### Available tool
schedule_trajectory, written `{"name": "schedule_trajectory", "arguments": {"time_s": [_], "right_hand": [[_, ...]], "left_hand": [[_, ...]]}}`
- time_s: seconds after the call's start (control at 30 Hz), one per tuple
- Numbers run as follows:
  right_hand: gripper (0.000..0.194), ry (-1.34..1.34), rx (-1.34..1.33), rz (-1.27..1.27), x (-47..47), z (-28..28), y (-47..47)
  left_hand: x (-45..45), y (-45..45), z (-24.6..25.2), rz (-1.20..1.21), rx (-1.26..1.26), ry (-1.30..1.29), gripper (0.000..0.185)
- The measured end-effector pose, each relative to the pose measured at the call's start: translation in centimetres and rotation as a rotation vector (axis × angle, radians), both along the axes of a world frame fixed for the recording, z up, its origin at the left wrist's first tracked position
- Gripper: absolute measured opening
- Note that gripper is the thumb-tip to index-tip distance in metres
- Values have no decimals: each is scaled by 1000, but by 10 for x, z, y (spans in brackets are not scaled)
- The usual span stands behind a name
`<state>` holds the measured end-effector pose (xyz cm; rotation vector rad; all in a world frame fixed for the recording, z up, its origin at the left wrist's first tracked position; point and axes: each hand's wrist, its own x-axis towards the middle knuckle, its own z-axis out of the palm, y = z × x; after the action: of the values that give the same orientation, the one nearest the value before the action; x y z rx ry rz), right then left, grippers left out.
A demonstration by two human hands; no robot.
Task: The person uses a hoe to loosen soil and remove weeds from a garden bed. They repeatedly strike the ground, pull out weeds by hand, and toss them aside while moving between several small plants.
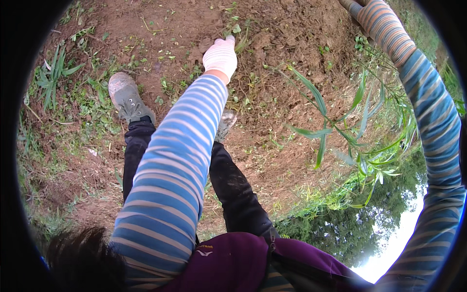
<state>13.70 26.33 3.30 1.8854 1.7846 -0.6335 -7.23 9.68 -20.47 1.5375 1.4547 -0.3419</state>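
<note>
My left hand (221, 55), in a pale striped knit glove, reaches down to the soil with its fingers curled in. It closes on a small tuft of green weeds (241, 41) at its fingertips; the grip itself is partly hidden by the back of the hand. At the upper right rim is my right hand (368, 16), in an orange and grey striped glove with soiled fingers. The picture's edge cuts it off, so whether it holds something cannot be seen. Brown soil (292, 40) with scattered small weeds lies between and around both hands.
A tall long-leaved plant (350, 135) rises between my right arm and my legs. My two muddy shoes, one at the left (127, 96) and one partly behind my arm (226, 124), stand on the soil. A grassy clump (54, 75) grows at far left, trees (339, 226) lower right.
</note>
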Motion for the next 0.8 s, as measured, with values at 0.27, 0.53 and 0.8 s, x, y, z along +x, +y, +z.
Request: {"name": "schedule_trajectory", "arguments": {"time_s": [0.27,0.53,0.8], "right_hand": [[23,-48,-74,-55,-22,3,3],[26,26,-77,-40,-24,4,8],[26,-79,-30,99,-20,0,8]], "left_hand": [[-29,-133,55,496,-48,-255,16],[-79,-113,-27,1105,-216,428,91],[6,-125,23,1220,-486,-454,40]]}}
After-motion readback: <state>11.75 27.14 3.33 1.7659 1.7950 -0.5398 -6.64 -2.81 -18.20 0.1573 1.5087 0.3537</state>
